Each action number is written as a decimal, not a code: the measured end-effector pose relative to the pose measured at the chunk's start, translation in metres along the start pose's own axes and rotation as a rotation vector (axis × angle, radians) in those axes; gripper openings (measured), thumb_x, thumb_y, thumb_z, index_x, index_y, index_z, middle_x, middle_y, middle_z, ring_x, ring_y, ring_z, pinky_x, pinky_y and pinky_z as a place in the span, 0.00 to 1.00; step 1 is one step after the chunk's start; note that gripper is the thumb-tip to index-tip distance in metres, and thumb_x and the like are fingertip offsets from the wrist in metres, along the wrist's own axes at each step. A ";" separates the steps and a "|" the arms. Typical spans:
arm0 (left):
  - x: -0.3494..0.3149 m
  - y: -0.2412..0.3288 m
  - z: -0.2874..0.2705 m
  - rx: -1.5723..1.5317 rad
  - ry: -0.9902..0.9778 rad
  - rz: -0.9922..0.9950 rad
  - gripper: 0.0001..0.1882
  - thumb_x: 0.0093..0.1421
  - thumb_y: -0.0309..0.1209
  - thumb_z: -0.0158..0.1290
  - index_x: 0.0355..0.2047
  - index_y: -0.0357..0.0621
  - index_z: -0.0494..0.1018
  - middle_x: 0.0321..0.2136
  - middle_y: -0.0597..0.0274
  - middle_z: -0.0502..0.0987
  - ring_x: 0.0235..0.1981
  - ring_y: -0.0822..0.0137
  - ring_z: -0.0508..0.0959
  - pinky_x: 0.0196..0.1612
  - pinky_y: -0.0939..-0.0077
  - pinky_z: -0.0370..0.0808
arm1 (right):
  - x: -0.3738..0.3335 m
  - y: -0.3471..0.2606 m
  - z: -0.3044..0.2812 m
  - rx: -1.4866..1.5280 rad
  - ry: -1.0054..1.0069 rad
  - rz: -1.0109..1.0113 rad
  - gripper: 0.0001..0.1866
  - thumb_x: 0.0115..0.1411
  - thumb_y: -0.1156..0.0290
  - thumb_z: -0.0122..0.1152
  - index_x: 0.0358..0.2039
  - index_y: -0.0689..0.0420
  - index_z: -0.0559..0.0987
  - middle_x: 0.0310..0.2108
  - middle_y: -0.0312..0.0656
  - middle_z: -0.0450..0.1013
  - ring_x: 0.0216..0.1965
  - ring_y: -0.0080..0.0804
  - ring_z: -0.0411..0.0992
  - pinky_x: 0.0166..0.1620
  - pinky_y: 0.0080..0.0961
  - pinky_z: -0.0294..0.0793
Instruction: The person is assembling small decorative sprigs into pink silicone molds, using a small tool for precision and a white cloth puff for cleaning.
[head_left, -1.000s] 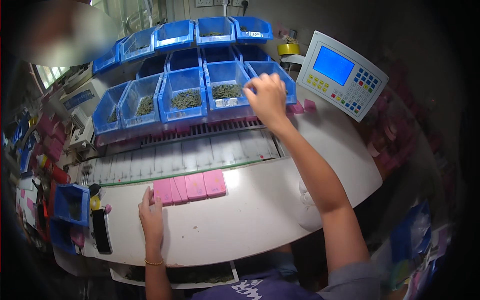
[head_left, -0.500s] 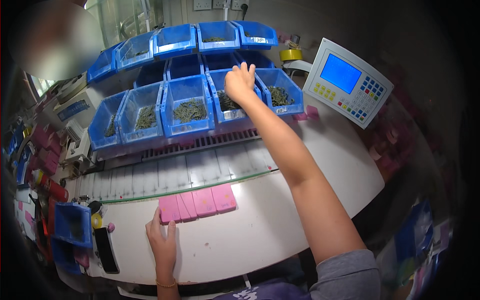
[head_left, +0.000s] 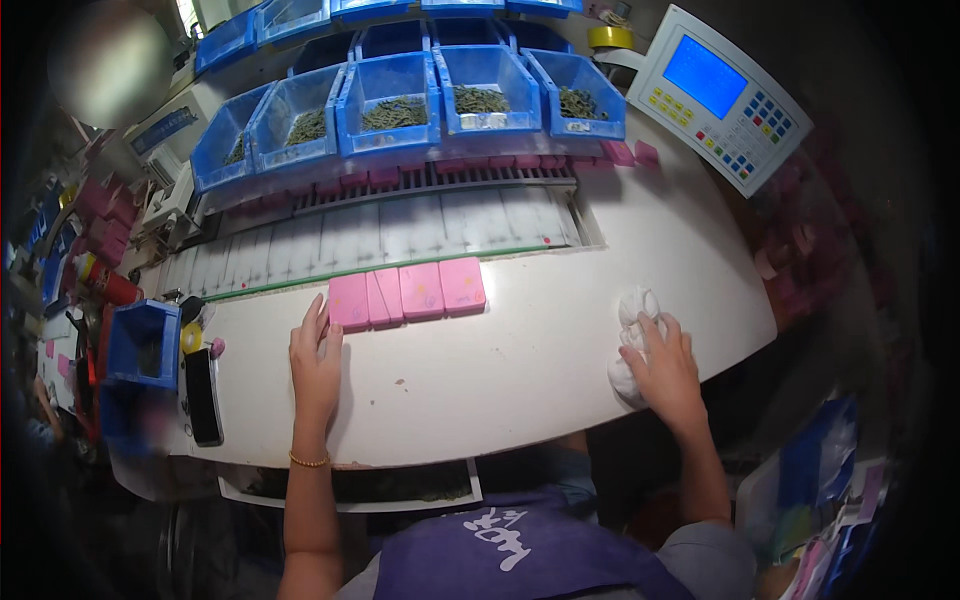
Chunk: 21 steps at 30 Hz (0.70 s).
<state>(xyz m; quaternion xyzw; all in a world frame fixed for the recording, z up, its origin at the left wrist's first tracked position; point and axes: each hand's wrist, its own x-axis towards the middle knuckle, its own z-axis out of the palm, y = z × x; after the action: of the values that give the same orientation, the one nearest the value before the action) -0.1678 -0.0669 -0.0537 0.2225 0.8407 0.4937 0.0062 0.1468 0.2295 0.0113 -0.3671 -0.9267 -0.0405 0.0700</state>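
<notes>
I see my left hand (head_left: 316,368) lying flat and empty on the white desk (head_left: 480,370), fingertips touching the leftmost of four flat pink rectangular cases (head_left: 407,293) set in a left-to-right row. My right hand (head_left: 664,372) rests well apart, loosely covering a crumpled white cloth (head_left: 634,318).

We wear a thin gold bangle (head_left: 309,461) on our left wrist, a short grey sleeve (head_left: 700,555) on the right arm, and a purple apron (head_left: 510,555) with white markings.
</notes>
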 end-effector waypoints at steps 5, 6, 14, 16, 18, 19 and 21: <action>-0.002 0.040 0.018 0.492 0.041 0.289 0.33 0.57 0.36 0.60 0.62 0.41 0.65 0.56 0.48 0.69 0.59 0.51 0.64 0.63 0.57 0.58 | -0.012 0.028 0.015 0.334 0.001 0.009 0.27 0.57 0.72 0.59 0.59 0.56 0.71 0.53 0.51 0.69 0.52 0.48 0.67 0.59 0.46 0.64; 0.000 0.051 0.025 0.494 0.045 0.295 0.33 0.57 0.36 0.60 0.62 0.41 0.65 0.56 0.48 0.69 0.59 0.51 0.64 0.63 0.57 0.58 | -0.007 0.035 0.020 0.338 0.008 0.010 0.27 0.57 0.72 0.59 0.59 0.56 0.71 0.53 0.51 0.69 0.52 0.48 0.67 0.59 0.46 0.64; 0.042 0.093 0.109 0.498 -0.401 0.542 0.45 0.38 0.51 0.69 0.55 0.43 0.72 0.53 0.53 0.70 0.57 0.52 0.63 0.62 0.56 0.54 | -0.002 -0.007 0.060 0.447 0.165 -0.233 0.30 0.64 0.61 0.55 0.62 0.65 0.65 0.65 0.55 0.60 0.68 0.50 0.54 0.69 0.46 0.49; 0.054 0.102 0.108 0.496 -0.438 0.530 0.43 0.38 0.52 0.69 0.52 0.42 0.74 0.51 0.54 0.71 0.56 0.53 0.63 0.62 0.57 0.53 | -0.004 -0.027 0.067 0.393 0.119 -0.236 0.33 0.66 0.56 0.51 0.64 0.65 0.62 0.66 0.56 0.58 0.70 0.49 0.50 0.70 0.45 0.45; 0.052 0.111 0.104 0.446 -0.367 0.564 0.36 0.37 0.45 0.69 0.46 0.39 0.76 0.44 0.57 0.73 0.52 0.58 0.69 0.59 0.59 0.61 | 0.001 -0.049 0.071 0.340 0.074 -0.241 0.36 0.68 0.50 0.46 0.66 0.66 0.59 0.68 0.56 0.55 0.72 0.48 0.47 0.71 0.44 0.41; 0.051 0.111 0.099 0.452 -0.369 0.560 0.36 0.37 0.45 0.69 0.46 0.39 0.76 0.44 0.57 0.73 0.52 0.58 0.69 0.59 0.59 0.61 | 0.006 -0.063 0.071 0.446 0.014 -0.295 0.38 0.68 0.47 0.43 0.67 0.67 0.56 0.68 0.57 0.53 0.72 0.48 0.46 0.72 0.44 0.39; 0.048 0.107 0.083 -0.069 -0.263 0.375 0.35 0.40 0.39 0.69 0.50 0.39 0.74 0.47 0.58 0.73 0.49 0.61 0.73 0.53 0.64 0.71 | 0.010 -0.099 0.069 0.513 -0.060 -0.410 0.41 0.69 0.45 0.41 0.67 0.68 0.55 0.69 0.58 0.52 0.72 0.48 0.45 0.72 0.43 0.38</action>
<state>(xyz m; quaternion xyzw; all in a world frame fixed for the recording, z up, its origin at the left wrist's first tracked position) -0.1526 0.0641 0.0034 0.4369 0.7593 0.4813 0.0313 0.0650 0.1734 -0.0572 -0.1444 -0.9629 0.1918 0.1230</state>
